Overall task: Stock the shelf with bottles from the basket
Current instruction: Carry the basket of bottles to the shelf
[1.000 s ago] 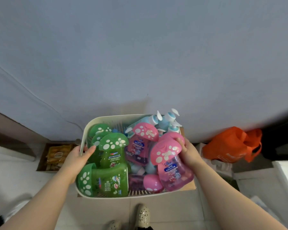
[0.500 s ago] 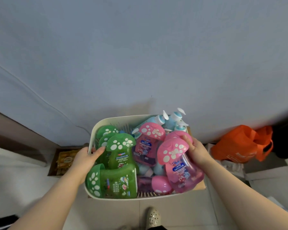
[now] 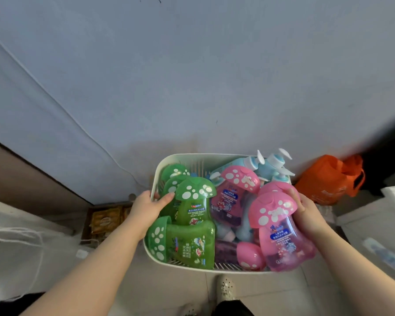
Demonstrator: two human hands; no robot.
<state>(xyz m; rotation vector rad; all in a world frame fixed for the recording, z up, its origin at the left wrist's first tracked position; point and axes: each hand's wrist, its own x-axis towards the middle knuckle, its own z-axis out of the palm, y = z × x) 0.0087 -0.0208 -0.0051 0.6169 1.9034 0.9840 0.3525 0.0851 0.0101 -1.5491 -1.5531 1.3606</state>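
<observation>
Gripping the basket (image 3: 203, 155) at five o'clock, with left hand (image 3: 146, 206) curled over its nine-o'clock rim and right hand (image 3: 308, 213) clasping the three-o'clock side beside a pink bottle (image 3: 281, 236), apparently carrying all the bottles (image 3: 194, 201) unstocked, no shelf showing.

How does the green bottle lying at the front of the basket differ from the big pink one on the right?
The green bottle lies on its side, cap pointing left; the pink bottle stands cap up. Green sits front-left in the basket; pink leans at its right edge. Both have white-spotted mushroom caps and printed labels.
</observation>
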